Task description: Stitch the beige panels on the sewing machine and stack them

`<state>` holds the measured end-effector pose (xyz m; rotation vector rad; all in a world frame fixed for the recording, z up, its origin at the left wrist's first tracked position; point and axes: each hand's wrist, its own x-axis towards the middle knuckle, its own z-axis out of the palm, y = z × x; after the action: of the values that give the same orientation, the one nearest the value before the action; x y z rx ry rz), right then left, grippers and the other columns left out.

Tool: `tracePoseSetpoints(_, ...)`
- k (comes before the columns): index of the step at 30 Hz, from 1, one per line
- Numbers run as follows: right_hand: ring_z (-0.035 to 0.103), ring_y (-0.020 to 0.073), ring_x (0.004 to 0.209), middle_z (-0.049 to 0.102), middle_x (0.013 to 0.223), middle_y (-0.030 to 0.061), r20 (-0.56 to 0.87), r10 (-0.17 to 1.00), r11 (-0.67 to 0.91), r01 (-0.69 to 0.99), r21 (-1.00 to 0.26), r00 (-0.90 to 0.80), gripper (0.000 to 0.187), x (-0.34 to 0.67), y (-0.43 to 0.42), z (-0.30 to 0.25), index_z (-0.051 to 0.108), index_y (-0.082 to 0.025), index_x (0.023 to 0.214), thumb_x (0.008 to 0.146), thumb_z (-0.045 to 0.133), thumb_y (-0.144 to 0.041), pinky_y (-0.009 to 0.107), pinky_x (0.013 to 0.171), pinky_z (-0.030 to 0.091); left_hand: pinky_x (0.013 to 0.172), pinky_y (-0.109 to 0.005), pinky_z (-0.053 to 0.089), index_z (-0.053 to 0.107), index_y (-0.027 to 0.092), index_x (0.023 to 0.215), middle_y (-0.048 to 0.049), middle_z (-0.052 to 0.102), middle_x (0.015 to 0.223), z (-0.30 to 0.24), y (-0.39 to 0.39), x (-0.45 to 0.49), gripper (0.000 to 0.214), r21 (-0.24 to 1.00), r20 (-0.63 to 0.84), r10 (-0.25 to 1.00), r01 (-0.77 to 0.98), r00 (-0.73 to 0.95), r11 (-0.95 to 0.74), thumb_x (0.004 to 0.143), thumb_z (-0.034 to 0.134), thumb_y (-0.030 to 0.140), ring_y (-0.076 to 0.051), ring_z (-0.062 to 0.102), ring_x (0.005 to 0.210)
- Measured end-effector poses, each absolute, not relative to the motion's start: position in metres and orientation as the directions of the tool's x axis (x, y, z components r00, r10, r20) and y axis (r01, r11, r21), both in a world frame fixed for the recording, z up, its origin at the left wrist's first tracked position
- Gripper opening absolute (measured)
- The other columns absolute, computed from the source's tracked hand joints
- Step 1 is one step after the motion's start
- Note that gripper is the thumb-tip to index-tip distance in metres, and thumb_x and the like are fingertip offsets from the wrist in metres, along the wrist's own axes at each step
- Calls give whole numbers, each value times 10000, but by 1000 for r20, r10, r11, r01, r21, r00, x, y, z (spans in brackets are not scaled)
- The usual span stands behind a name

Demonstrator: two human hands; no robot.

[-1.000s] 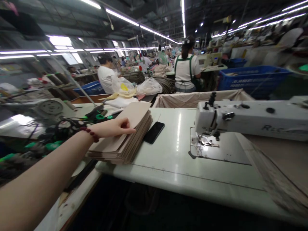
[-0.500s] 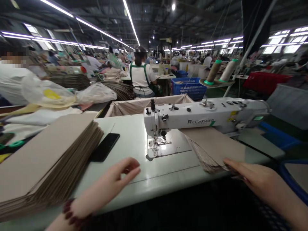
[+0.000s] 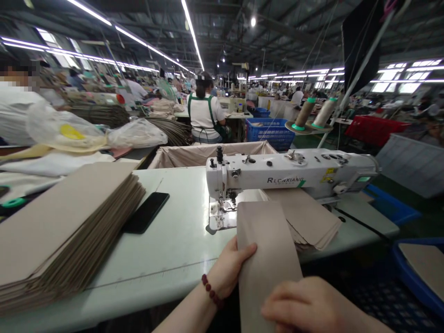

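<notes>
A beige fabric panel hangs upright in front of me, its top edge near the needle area of the white sewing machine. My left hand, wearing a dark red bead bracelet, grips its left edge, thumb on the near face and fingers hidden behind. Lower down, my right hand is closed at the panel's right side, slightly blurred. Behind the panel, a pile of similar beige pieces lies under the machine arm. A taller stack of beige panels rests on the table at left.
A black phone lies beside the left stack on the pale table. A cloth-lined bin stands behind the table. Two thread cones rise beyond the machine. A blue crate is at lower right. A co-worker sits ahead.
My right hand has taken a panel from the pile under the machine arm and brought it left, towards me. My left hand has moved right and closed on its edge.
</notes>
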<state>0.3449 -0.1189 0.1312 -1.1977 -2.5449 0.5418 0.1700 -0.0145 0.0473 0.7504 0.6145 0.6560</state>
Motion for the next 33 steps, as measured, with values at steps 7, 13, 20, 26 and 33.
tracePoseSetpoints(7, 649, 213, 979, 485, 1408, -23, 84, 965, 242, 968, 60, -246, 383, 375, -3, 115, 587, -315, 1222, 876, 485, -184, 324, 772, 526, 931, -411, 504, 430, 263, 1365, -88, 562, 1308, 16, -24, 60, 585, 924, -373, 840, 74, 393, 375, 838, 632, 418, -301, 575, 1149)
tracePoseSetpoints(13, 680, 253, 819, 545, 1342, 100, 86, 993, 68, 983, 171, -84, 428, 368, 38, 102, 558, -207, 1279, 898, 376, -141, 337, 646, 523, 1093, -498, 323, 30, 258, 1515, -125, 276, 1504, 2, 3, 2, 759, 726, 212, 977, 664, 31, -179, 917, 496, 288, -291, 311, 1371)
tracePoseSetpoints(20, 665, 231, 923, 406, 1465, 54, 43, 972, 229, 972, 51, -231, 506, 303, 29, 70, 427, -258, 1382, 884, 428, -173, 339, 684, 539, 1128, -599, 101, 239, 370, 1473, -4, 318, 1506, -2, 18, 8, 620, 171, 166, 825, 808, 540, -564, 919, 374, 126, -265, 235, 1404)
tracePoseSetpoints(26, 607, 188, 1072, 345, 1497, -37, 31, 936, 351, 922, -166, -350, 624, 265, 53, 23, 343, -318, 1425, 844, 432, -109, 317, 822, 525, 1131, -570, 142, 257, 329, 1477, -20, 282, 1523, 2, 29, 27, 565, 170, 149, 822, 805, 550, -569, 941, 433, 299, -285, 220, 1405)
tracePoseSetpoints(33, 560, 192, 1149, 422, 1456, -26, 117, 939, 342, 910, -234, -323, 607, 272, 57, 8, 354, -298, 1419, 848, 442, -110, 327, 904, 498, 1143, -553, 102, 285, 327, 1468, -14, 295, 1517, 5, 46, 40, 563, 219, 135, 811, 782, 569, -584, 931, 450, 286, -277, 208, 1409)
